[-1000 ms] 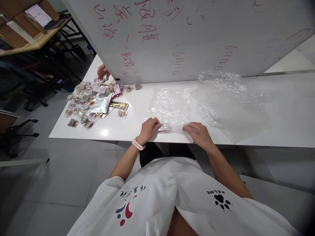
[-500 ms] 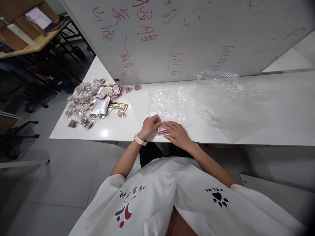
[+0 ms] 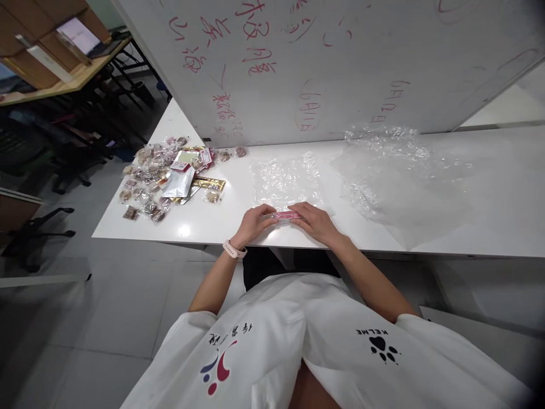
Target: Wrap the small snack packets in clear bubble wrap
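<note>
Near the front edge of the white table, a small red and white packet [image 3: 286, 215] lies along the near edge of a clear plastic sheet [image 3: 287, 179], with some of the film around it. My left hand [image 3: 254, 224] pinches the packet's left end between thumb and fingers. At the right end, my right hand [image 3: 314, 222] grips it the same way. The fingers hide both ends of the packet. The sheet spreads out flat and crinkled beyond my hands.
Individually wrapped small pieces [image 3: 147, 170] with silver and gold pouches [image 3: 179, 182] are heaped at the table's left. More crumpled clear plastic [image 3: 400, 176] covers the right side. Behind stands a whiteboard [image 3: 340, 68] with red writing.
My hands have moved apart to the packet's two ends. The packet has turned from its white label face to a narrow red side, and the near edge of the sheet has shifted with it.
</note>
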The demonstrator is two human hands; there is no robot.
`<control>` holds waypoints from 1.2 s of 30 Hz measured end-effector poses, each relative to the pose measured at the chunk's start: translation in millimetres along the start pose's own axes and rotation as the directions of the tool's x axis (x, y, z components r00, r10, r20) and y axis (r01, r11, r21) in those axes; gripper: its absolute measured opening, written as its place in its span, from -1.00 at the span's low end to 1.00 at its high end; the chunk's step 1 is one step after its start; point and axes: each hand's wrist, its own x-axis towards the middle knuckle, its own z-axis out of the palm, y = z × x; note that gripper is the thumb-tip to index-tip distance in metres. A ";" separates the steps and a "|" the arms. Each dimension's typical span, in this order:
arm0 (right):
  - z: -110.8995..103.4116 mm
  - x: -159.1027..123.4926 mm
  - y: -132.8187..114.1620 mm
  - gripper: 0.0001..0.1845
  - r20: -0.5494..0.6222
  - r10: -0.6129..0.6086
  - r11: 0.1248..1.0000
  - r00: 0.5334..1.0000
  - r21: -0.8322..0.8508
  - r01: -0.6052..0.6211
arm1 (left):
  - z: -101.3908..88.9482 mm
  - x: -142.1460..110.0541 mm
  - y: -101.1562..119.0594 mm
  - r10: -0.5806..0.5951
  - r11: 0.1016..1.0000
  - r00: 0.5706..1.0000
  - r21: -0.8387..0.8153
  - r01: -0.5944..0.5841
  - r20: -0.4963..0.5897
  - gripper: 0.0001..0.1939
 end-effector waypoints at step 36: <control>-20.2 -15.1 -16.4 -0.57 -0.039 0.005 0.953 0.999 -0.303 -0.016 | 4.3 34.2 -0.2 -0.144 0.881 0.988 0.463 0.102 0.056 -0.67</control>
